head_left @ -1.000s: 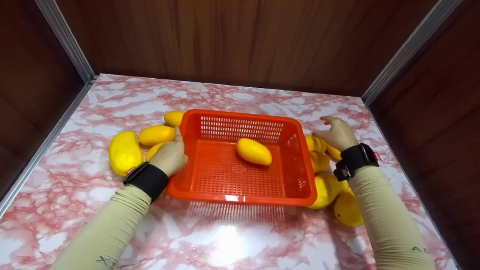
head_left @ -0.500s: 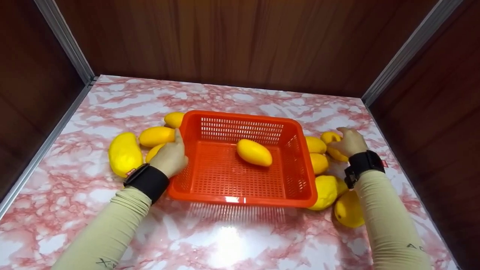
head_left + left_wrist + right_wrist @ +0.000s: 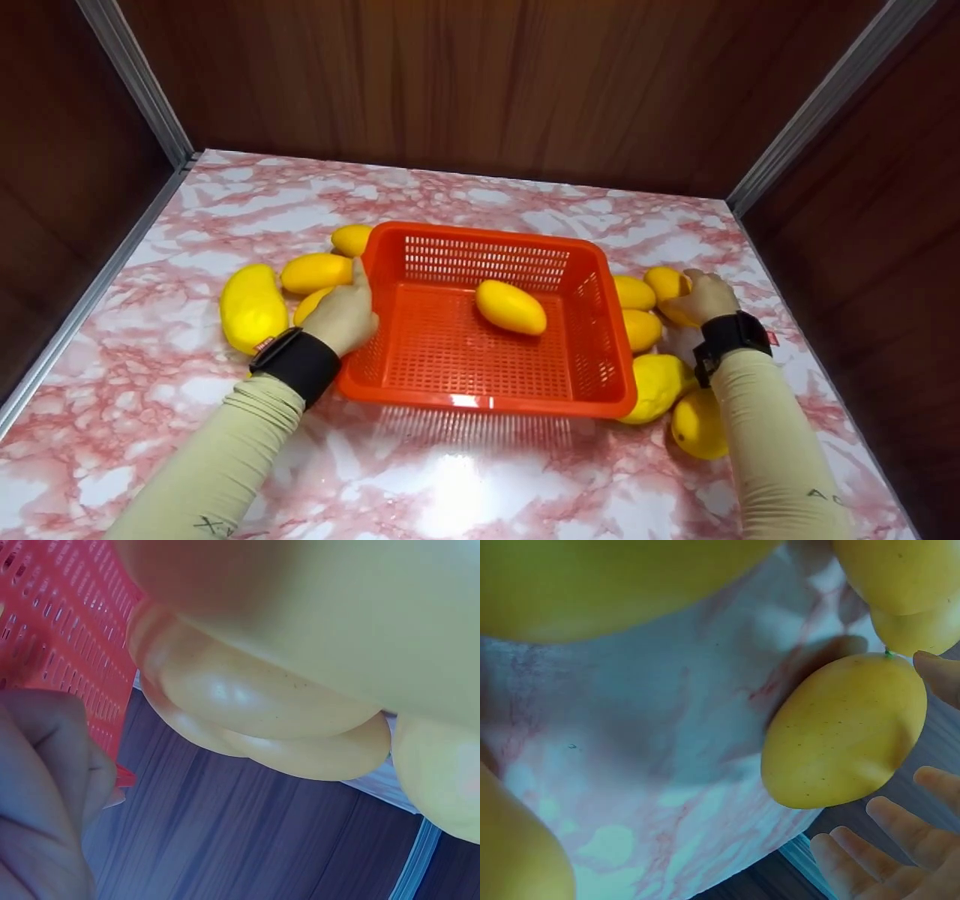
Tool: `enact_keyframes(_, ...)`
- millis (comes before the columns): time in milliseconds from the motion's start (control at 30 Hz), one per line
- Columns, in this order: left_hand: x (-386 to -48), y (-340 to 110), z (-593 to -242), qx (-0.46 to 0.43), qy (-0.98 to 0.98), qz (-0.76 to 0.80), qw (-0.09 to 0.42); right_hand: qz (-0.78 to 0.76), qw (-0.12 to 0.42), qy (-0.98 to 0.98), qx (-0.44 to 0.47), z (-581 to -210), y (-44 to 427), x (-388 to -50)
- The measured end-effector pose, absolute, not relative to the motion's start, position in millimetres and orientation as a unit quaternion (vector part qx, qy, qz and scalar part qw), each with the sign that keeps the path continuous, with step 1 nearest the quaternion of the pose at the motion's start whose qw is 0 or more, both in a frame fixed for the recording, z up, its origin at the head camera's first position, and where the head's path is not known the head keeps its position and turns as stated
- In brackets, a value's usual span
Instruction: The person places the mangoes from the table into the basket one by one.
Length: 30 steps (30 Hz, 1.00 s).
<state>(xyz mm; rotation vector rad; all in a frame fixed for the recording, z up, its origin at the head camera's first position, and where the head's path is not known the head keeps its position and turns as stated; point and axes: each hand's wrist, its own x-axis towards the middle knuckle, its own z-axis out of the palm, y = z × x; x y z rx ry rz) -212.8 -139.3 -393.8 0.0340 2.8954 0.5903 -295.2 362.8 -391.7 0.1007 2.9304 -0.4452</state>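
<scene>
My left hand (image 3: 341, 319) grips the left rim of a red-orange plastic basket (image 3: 480, 403), its curled fingers (image 3: 52, 735) against the slotted wall in the left wrist view. A single yellow mango (image 3: 511, 307) lies inside, right of centre. Beyond the basket's right side, my right hand (image 3: 707, 298) reaches around another mango (image 3: 664, 285). The right wrist view shows that mango (image 3: 844, 731) with its stem end near the thumb; the fingers (image 3: 900, 829) are spread and extended along its other side. Whether they touch it cannot be made out.
Several mangoes (image 3: 319, 272) lie left of the basket, including a large curved one (image 3: 251, 309). More mangoes (image 3: 641, 330) sit along its right side, with larger ones (image 3: 660, 386) nearer the front. Brown wood-look panels (image 3: 465, 90) enclose the pink-and-white marbled table (image 3: 300, 187).
My right hand has moved down and slightly right, coming around the far-right mango with spread fingers. The left hand and the basket have stayed in place.
</scene>
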Motion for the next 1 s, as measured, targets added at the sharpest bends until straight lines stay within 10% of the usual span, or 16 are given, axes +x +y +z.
enact_keyframes(1000,-209.0,-140.1,-396.3,0.012,0.977,0.203,0.068,-0.122,0.107,0.986,0.036,-398.5,364.9,-288.6)
